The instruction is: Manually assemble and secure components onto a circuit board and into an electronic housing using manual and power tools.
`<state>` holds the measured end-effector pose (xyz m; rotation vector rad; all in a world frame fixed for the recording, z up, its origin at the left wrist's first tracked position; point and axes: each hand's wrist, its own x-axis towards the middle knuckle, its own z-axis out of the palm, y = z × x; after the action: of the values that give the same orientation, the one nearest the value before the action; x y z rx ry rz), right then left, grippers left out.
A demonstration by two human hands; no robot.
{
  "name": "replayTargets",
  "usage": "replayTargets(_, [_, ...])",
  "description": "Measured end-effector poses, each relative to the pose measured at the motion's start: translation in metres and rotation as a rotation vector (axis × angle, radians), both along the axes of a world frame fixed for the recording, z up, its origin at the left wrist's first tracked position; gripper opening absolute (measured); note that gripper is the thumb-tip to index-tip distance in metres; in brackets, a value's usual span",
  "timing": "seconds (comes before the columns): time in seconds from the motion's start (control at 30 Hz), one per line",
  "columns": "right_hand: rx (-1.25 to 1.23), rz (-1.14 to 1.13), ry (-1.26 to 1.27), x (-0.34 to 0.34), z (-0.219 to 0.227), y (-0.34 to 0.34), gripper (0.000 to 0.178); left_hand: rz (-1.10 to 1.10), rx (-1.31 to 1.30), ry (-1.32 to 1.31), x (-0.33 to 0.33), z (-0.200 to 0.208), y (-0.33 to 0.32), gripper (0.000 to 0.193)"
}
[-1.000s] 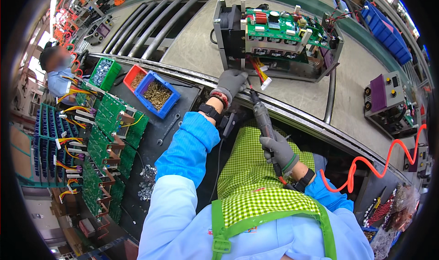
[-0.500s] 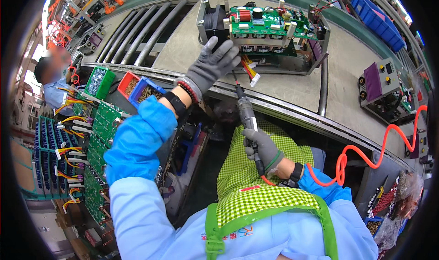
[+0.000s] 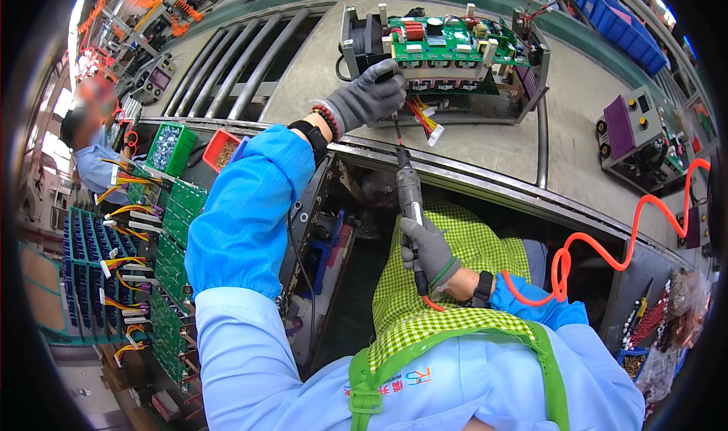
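My right hand (image 3: 431, 249), in a grey glove, is wrapped around a slim black-and-grey power screwdriver (image 3: 409, 188). Its thin bit points away from me, toward the front left of a metal-framed electronic unit. That unit carries a green circuit board (image 3: 447, 40), with a black fan (image 3: 365, 40) at its left end. Against the unit's front left corner, my left hand (image 3: 368, 101) has its gloved fingers curled together, just beyond the bit's tip. Whatever lies between those fingers is hidden. Yellow, red and black wires with a white connector (image 3: 434, 135) hang beside them.
An orange coiled hose (image 3: 561, 272) runs right from my screwdriver. A purple-and-grey control box (image 3: 633, 131) stands right on the bench. Metal rollers (image 3: 239, 63) lie left; green (image 3: 171, 149) and red (image 3: 221, 149) parts bins and stacked circuit boards (image 3: 171, 279) sit nearer. A co-worker (image 3: 95, 146) is far left.
My left hand has gone from spread fingers on the fan to curled fingers lower at the unit's corner. The screwdriver stays in my right hand, and the view has shifted slightly.
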<state>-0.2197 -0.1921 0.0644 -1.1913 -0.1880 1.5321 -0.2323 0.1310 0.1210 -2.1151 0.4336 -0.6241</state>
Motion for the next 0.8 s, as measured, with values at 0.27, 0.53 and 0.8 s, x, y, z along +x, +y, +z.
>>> replayTargets(0.27, [0.020, -0.023, 0.012, -0.009, -0.004, 0.009, 0.035, -0.107, -0.064, -0.062, 0.001, -0.001, 0.000, 0.013])
replayTargets(0.53, [0.101, 0.083, 0.007, 0.001, 0.009, -0.001, 0.023, -0.103, -0.031, -0.065, 0.001, -0.009, 0.009, 0.019])
replayTargets(0.8, [0.048, 0.653, -0.662, 0.117, 0.060, -0.086, 0.053, 0.562, -0.548, 0.114, -0.021, 0.086, -0.135, 0.046])
